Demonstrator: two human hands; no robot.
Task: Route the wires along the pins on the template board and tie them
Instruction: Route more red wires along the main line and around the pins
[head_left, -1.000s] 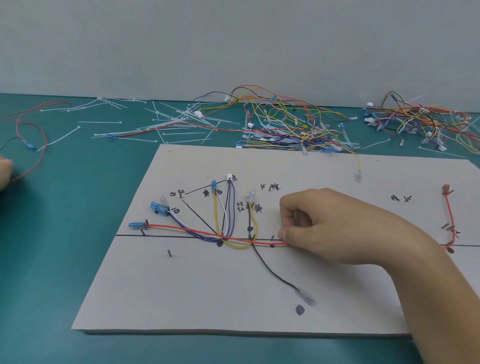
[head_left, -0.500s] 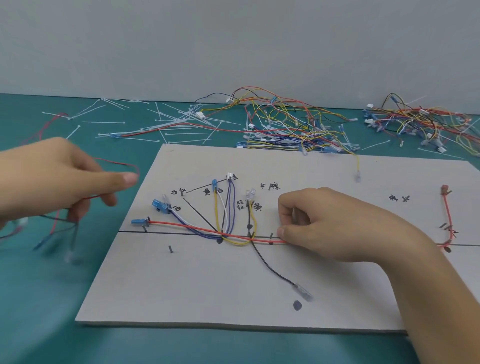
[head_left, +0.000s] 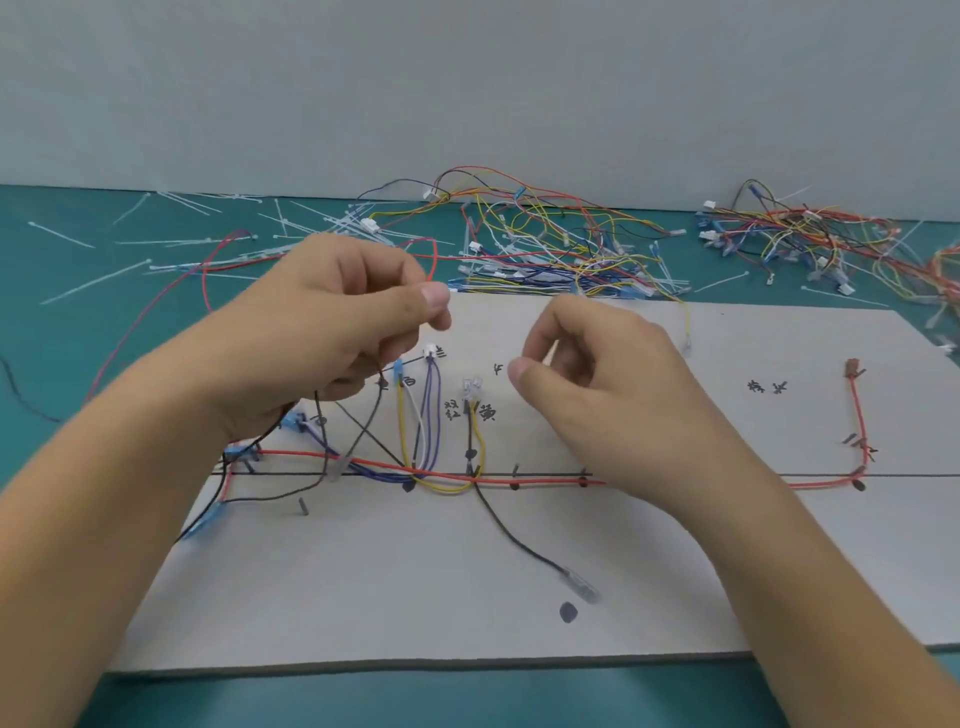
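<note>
Looking down on a teal table (head_left: 62, 364) with the grey template board (head_left: 519, 597) lying flat on it. Above the board's left side, pinching loose red and black wires (head_left: 435, 262) in the left hand (head_left: 322, 332), ends dangling. Beside it, hovering the right hand (head_left: 613, 395) with fingers curled, thumb to forefinger. Along the pins, already routed: a long red wire (head_left: 545, 481).
</note>
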